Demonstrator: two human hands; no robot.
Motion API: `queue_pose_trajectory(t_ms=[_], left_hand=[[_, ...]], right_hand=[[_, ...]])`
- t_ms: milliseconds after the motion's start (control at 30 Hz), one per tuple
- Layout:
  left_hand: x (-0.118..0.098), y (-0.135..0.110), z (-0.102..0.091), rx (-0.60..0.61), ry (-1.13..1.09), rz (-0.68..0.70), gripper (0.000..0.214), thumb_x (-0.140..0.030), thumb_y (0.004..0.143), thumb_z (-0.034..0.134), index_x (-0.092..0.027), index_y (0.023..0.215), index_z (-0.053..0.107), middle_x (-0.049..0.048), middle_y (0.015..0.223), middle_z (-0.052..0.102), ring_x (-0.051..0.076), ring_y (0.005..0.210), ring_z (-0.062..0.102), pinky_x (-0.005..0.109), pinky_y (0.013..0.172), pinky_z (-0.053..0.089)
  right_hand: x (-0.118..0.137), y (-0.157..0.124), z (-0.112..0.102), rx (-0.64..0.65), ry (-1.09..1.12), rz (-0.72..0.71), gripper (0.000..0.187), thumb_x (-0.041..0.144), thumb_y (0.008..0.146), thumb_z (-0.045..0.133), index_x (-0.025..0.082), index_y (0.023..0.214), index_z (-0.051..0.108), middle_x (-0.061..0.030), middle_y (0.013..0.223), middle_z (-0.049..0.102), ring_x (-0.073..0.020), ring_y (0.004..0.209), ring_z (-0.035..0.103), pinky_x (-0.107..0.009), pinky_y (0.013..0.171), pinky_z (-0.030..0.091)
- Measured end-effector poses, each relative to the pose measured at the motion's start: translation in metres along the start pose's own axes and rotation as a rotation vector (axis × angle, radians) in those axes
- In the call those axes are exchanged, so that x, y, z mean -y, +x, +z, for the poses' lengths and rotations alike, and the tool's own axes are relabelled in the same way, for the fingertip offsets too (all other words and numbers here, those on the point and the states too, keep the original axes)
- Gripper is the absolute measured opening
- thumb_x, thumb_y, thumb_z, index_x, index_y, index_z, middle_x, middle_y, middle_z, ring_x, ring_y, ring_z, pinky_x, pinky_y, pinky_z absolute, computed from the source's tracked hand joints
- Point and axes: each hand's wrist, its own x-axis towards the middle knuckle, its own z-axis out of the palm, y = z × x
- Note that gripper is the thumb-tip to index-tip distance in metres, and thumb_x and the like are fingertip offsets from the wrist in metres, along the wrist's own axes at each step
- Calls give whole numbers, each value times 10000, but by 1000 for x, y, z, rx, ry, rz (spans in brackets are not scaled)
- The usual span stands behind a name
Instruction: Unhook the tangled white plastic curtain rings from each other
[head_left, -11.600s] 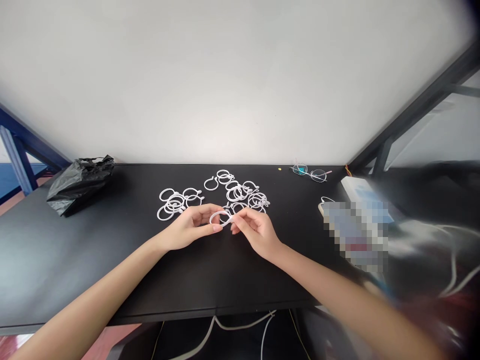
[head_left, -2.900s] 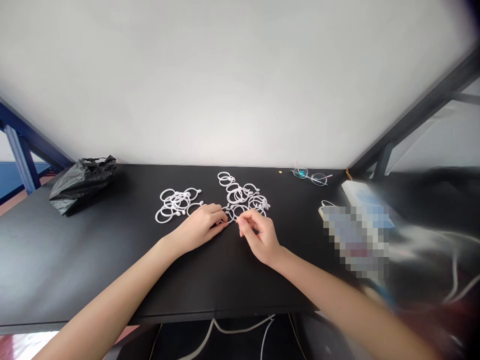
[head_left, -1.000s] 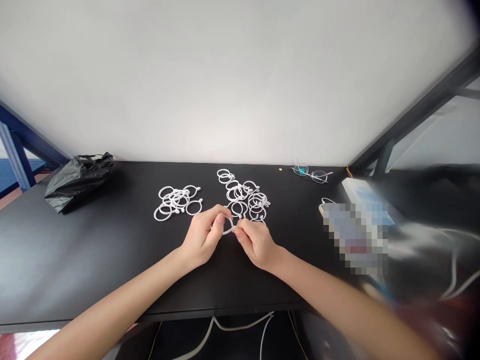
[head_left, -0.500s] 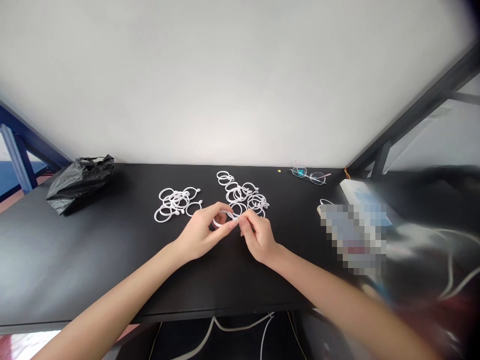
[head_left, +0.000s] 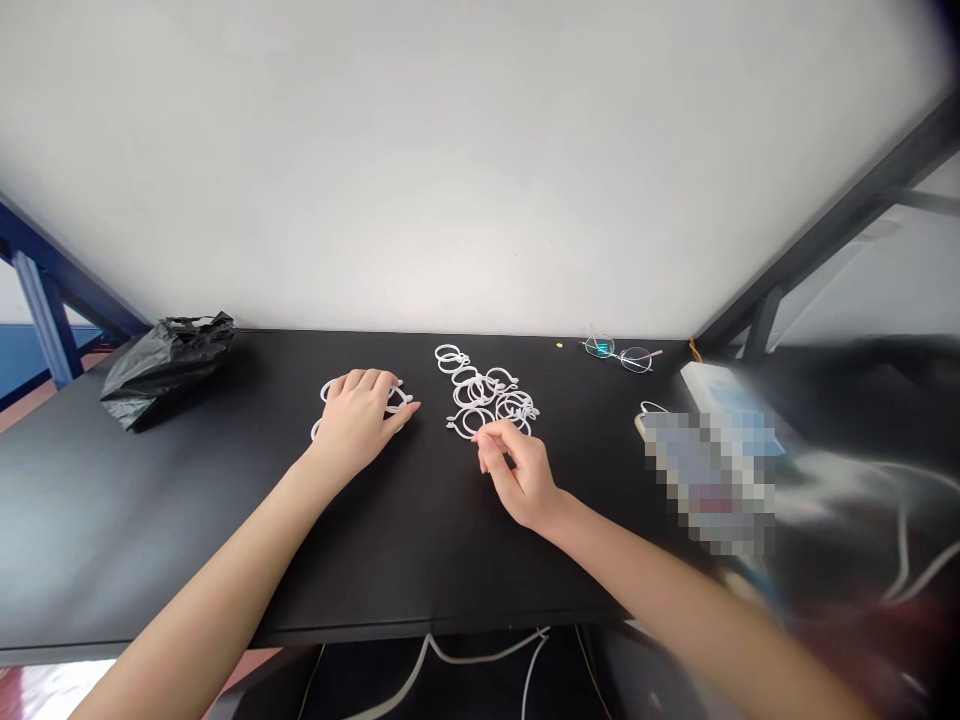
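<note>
My left hand (head_left: 355,413) is palm down over the left group of white plastic rings with small eyelets (head_left: 398,404), hiding most of it. Its thumb stands apart from the fingers, whose tips are partly hidden; I see no grip on a ring. My right hand (head_left: 516,468) is closed in a pinch just in front of the right cluster of white rings (head_left: 474,390). Whatever lies between its thumb and index finger, if anything, is too small to make out. Several rings in this cluster overlap one another on the black table (head_left: 427,530).
A crumpled black plastic bag (head_left: 169,365) lies at the far left. Eyeglasses (head_left: 619,353) rest near the wall, with a tiny yellow bit (head_left: 559,345) beside them. On the right are a blurred-out flat object (head_left: 705,485), a white box (head_left: 720,395) and cables (head_left: 900,540).
My left hand has moved left from the middle, where it held a white ring against my right hand, to the left group. My right hand has stayed almost in place, still pinched.
</note>
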Motion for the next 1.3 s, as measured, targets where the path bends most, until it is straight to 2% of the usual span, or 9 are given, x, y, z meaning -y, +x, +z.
queue_pose_trajectory(t_ms=[300,433,533,633,733,933,1100,1200,1300], left_hand=[[5,-5,9,57,23,1,337,-422,923,493,-156,1082,627,158,1121,649,343,1032,581,502,930,409],[0,-4,6,-2,-8,14,353,-424,927,510,-141,1107,618,168,1185,621,355,1102,550,511,968,395],[-13,-4,2,-27,-157,130,315,-387,945,496,-154,1125,607,143,1219,601,313,1107,544,486,998,394],[-30,-7,0,68,-330,316,284,-332,967,464,-180,1172,590,124,1265,576,274,1125,538,460,1006,413],[-43,-12,3,171,-401,391,289,-282,968,454,-194,1214,579,127,1313,547,283,1163,521,477,1015,415],[-45,-13,7,221,-482,377,215,-229,971,437,-194,1070,625,119,1237,591,269,1104,559,452,959,459],[-42,-11,8,169,-551,362,189,-271,966,479,-185,938,645,120,1209,615,262,1050,588,441,899,473],[-41,-11,6,115,-687,273,215,-333,950,526,-187,910,679,110,1174,638,232,989,613,392,859,489],[-42,-9,-1,125,-881,98,258,-411,901,595,-190,853,717,90,1014,675,184,826,621,311,717,504]], right_hand=[[-1,-1,0,-3,7,-14,157,232,982,426,195,866,525,34,620,499,-107,536,513,-240,540,434],[0,-1,0,-11,12,-18,140,218,979,432,192,884,532,35,621,501,-103,533,515,-233,537,433],[1,-1,0,-23,9,-23,149,225,982,423,191,889,534,32,627,508,-102,533,517,-234,539,438],[3,0,-1,-36,-4,-30,158,230,983,414,191,891,536,27,634,519,-104,538,521,-237,543,446],[3,0,-1,-42,-9,-39,153,229,981,418,191,893,538,27,634,521,-103,532,519,-234,533,443],[3,0,0,-53,-18,-48,154,220,979,426,194,878,540,31,622,529,-99,523,520,-230,526,439],[3,3,-4,-90,-30,-62,147,223,977,431,199,878,536,26,633,541,-106,532,534,-237,535,460],[2,6,-8,-164,-50,-51,119,215,964,458,200,871,532,18,660,550,-108,545,543,-238,530,460],[2,9,-10,-205,-71,-24,97,220,951,489,201,865,531,11,675,564,-114,565,561,-246,547,473]])
